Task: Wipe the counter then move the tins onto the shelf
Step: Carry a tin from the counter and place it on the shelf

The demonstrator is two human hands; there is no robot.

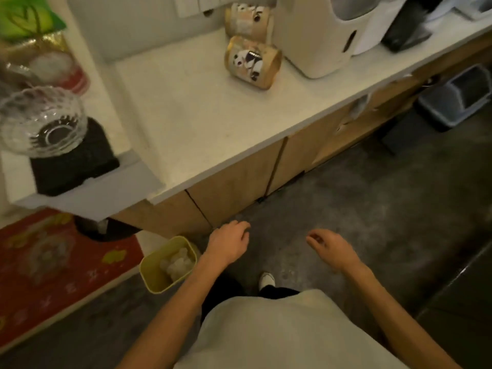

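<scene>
Two gold tins with panda pictures stand on the white counter [191, 115]: the near tin [251, 62] and the far tin [246, 21] against the wall. A white shelf unit [87, 182] rises at the counter's left end. My left hand [229, 242] hangs below the counter edge, over the floor, fingers loosely apart and empty. My right hand [328, 247] hangs at the same height to the right, also empty with fingers apart. No cloth shows in either hand.
A glass bowl [40, 121] sits on a black block [72, 158] on the shelf. A white appliance [316, 35] stands right of the tins. A yellow bin [167, 265] with crumpled tissue is on the floor by my left hand. A red mat [53, 267] lies at left.
</scene>
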